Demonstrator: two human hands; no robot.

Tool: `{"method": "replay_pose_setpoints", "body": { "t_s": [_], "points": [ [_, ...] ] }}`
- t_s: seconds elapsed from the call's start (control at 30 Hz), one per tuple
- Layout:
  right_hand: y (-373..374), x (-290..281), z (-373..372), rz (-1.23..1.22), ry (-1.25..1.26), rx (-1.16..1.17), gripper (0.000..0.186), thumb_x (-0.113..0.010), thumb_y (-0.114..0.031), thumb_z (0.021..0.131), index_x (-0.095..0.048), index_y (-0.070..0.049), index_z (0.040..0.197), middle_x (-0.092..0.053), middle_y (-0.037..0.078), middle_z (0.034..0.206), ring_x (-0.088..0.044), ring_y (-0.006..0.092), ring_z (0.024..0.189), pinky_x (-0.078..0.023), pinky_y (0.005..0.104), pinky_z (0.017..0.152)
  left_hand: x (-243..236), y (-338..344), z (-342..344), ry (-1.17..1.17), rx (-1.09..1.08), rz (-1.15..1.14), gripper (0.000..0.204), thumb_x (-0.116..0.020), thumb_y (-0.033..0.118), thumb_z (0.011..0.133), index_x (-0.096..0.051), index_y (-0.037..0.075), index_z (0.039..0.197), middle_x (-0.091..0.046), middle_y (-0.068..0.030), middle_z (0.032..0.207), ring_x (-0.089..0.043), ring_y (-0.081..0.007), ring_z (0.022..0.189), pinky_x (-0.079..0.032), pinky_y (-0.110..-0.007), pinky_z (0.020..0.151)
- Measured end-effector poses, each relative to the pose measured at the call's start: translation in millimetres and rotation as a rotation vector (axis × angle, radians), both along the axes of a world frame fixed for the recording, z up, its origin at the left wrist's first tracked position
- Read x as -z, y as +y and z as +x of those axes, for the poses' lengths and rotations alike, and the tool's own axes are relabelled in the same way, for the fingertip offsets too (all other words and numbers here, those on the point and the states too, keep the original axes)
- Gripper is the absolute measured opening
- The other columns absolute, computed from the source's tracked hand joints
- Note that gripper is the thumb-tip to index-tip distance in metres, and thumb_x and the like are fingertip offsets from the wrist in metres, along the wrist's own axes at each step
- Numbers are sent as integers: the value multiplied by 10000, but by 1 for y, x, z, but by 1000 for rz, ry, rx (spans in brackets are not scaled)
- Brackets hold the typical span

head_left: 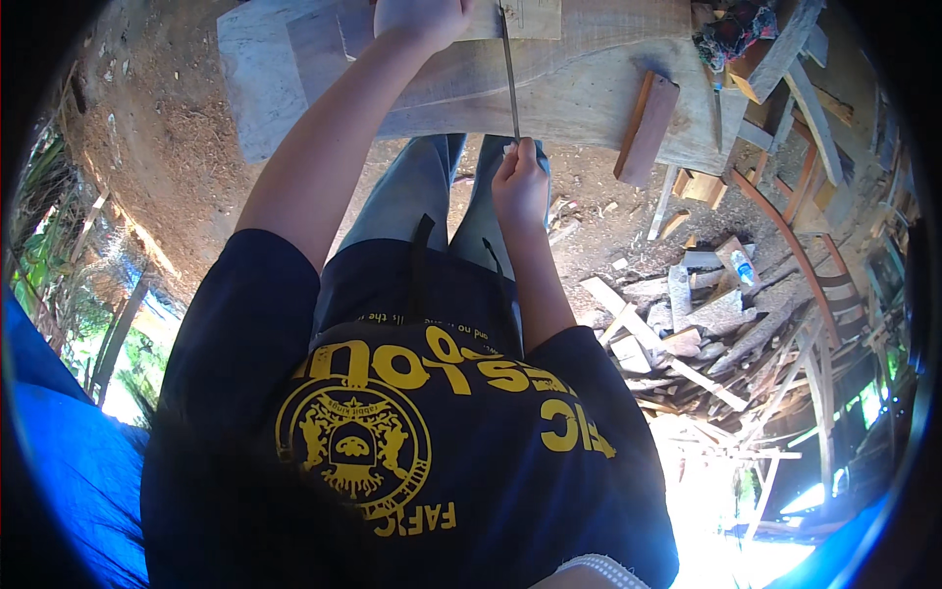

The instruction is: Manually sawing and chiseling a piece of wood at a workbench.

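Observation:
My right hand (pixel 520 182) is closed around the near end of a long, thin dark tool (pixel 509 79). The tool points away from me and crosses a pale flat piece of wood (pixel 535 20) at the upper edge; whether it is a file or a blade seen edge-on I cannot tell. My left hand (pixel 422 20) is over the wood to the left of the tool, with its fingers mostly cut off by the top of the picture. Beneath lies a wide wooden plank (pixel 589 88). A reddish-brown wood block (pixel 648 128) sits across its near edge on the right.
A dark, reddish crumpled bundle (pixel 736 34) lies at the plank's far right end, beside loose wood strips (pixel 814 118). Scrap wood (pixel 706 314) is heaped on the ground to the right, with a plastic bottle (pixel 742 267) among it. Wood shavings litter the dirt floor (pixel 157 128).

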State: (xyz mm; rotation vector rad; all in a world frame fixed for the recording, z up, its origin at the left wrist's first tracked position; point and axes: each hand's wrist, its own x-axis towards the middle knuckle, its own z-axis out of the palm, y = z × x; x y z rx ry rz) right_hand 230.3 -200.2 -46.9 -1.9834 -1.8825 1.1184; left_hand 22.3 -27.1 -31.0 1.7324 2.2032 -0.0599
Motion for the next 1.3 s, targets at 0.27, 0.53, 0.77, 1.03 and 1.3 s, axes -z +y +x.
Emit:
{"method": "replay_pose_setpoints", "body": {
  "t_s": [0.27, 0.53, 0.77, 1.03, 1.3],
  "points": [
    [-4, 31, -5, 74, 19, 25, 77, -552, -104, 924, -490, -88, 968, -622, 188, 683, -640, 412, 635, -508, 500, 503, 3, 5, 2, 43, -41, -118, 481, -378, 374, 964, -689, 42, 807, -694, -183, 765, -687, -362, 718, -558, -485, 661],
    [-1, -20, 0, 5, 56, 50, 71, -538, -111, 927, -480, -85, 959, -631, 210, 718, -632, 435, 668, -496, 524, 530, 11, 2, 0, 73, 1, -120, 541, -310, 368, 974, -718, 102, 738, -705, -140, 748, -691, -328, 707, -551, -463, 659],
    [20, -100, -3, -236, 7, 78, 69, -499, -129, 964, -465, -79, 930, -611, 229, 707, -614, 458, 692, -448, 527, 531, 5, 3, 2, 35, 89, -199, 487, -354, 359, 966, -710, 117, 738, -709, -116, 756, -689, -311, 719, -541, -456, 683],
    [50, -153, -30, -417, 5, 172, 109, -484, -137, 983, -469, -55, 913, -594, 258, 751, -601, 470, 752, -439, 497, 566, 8, 4, 0, -29, 180, -227, 526, -342, 376, 978, -699, 95, 712, -700, -131, 735, -685, -315, 684, -541, -447, 672],
    [-11, -256, 18, -480, -187, 501, 199, -500, -172, 979, -582, 9, 989, -563, 178, 680, -522, 251, 587, -423, 399, 563, 13, 3, -1, -63, 152, -213, 525, -355, 373, 972, -700, 80, 709, -703, -138, 746, -688, -319, 697, -538, -448, 704]
  ]
}}
